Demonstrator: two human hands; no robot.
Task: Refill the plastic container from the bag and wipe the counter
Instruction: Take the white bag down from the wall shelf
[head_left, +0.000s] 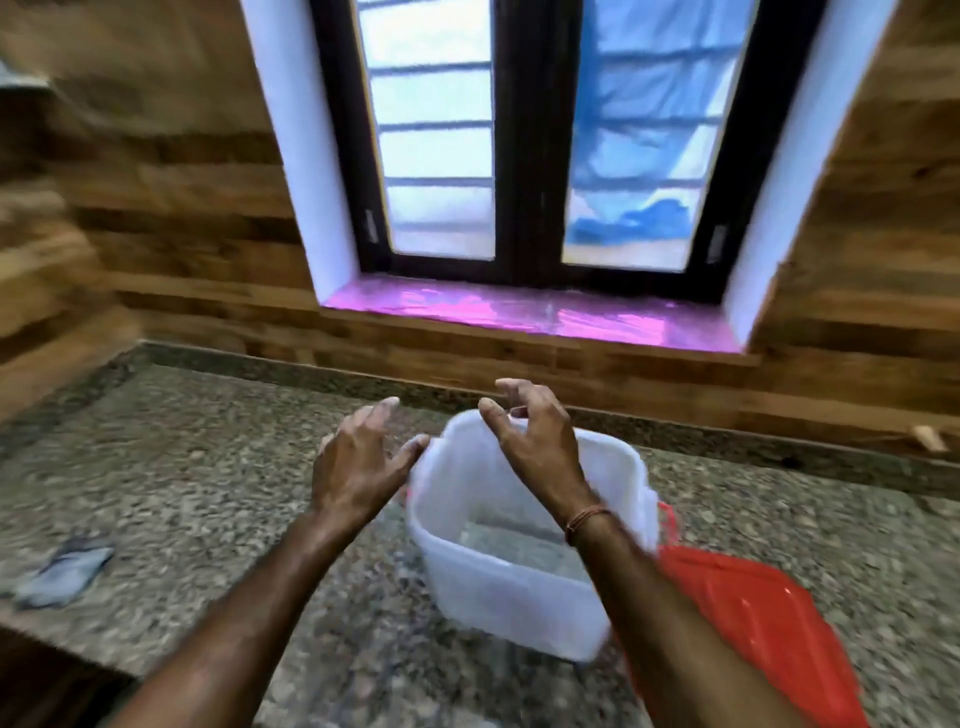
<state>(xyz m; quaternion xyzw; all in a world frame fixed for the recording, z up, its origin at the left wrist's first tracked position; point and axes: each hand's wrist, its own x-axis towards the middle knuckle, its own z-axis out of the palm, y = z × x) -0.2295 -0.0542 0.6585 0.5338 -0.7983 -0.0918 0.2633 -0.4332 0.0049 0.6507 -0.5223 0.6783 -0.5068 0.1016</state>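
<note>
Steady the plastic container (519, 566) before pouring: your left hand (358, 467) and right hand (535, 447) hover open-fingered over its rim, gripping nothing. It sits mid-bench (208, 467), translucent, nearly empty, the red lid (753, 613) at its 4 o'clock.

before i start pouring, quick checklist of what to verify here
1. Lid off: ok, the plastic container is open and the red lid lies beside it on the right.
2. Container upright on the counter: cannot tell, it is blurred.
3. Container empty and clean: looks empty; cleanliness cannot tell.
4. Bag ready: not ok, no bag is clearly in view.
5. Hands free: the left hand is open by the rim; the right hand pinches something pale at the rim, cannot tell what.
6. Wiping cloth: ok, a grey cloth lies far left.
</note>
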